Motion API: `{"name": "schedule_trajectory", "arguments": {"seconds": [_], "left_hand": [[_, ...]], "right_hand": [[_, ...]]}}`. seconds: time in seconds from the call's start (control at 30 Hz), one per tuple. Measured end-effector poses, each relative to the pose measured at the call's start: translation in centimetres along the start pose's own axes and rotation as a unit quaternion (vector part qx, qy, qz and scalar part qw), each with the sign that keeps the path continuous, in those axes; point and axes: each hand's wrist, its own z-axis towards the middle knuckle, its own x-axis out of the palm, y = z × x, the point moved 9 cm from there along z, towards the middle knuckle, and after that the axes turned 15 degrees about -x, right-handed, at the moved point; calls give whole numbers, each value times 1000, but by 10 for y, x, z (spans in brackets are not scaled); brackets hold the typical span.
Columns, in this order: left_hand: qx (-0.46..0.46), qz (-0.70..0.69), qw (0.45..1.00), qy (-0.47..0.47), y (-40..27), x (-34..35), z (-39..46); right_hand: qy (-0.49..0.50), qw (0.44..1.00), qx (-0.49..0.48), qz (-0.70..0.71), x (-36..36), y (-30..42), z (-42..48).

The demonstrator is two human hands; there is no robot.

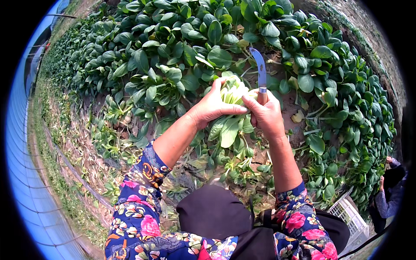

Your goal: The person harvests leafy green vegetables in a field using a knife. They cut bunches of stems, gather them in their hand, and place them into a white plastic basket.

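Note:
Pale stems of a leafy green vegetable bunch, which looks like bok choy, fill my left hand; its leaves hang below toward me. My right hand grips the wooden handle of a curved harvesting knife, its blade pointing away from me and upward in the picture. The right thumb and fingers also touch the right side of the bunch. The blade stands apart from the stems. Part of the bunch is hidden behind my hands.
Dense leafy greens grow ahead and to the right. Cut leaves and stalks litter the soil at left. A white plastic crate stands at lower right, near another person. Blue sheeting borders the left.

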Motion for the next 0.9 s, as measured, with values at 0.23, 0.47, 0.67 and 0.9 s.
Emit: {"name": "schedule_trajectory", "arguments": {"seconds": [0.23, 0.47, 0.67, 0.9], "left_hand": [[26, 315, 946, -68, -83, -31, 24], [-207, 699, 684, 15, -43, -27, 107], [-181, 683, 707, -35, -20, -67, 101], [-159, 670, 723, -52, -28, -61, 98]], "right_hand": [[50, 986, 98, -125, -33, -78, 53], [130, 936, 201, -257, 13, -155, 71], [109, 947, 207, -221, 18, -160, 64], [78, 959, 163, -219, 15, -155, 64]]}}
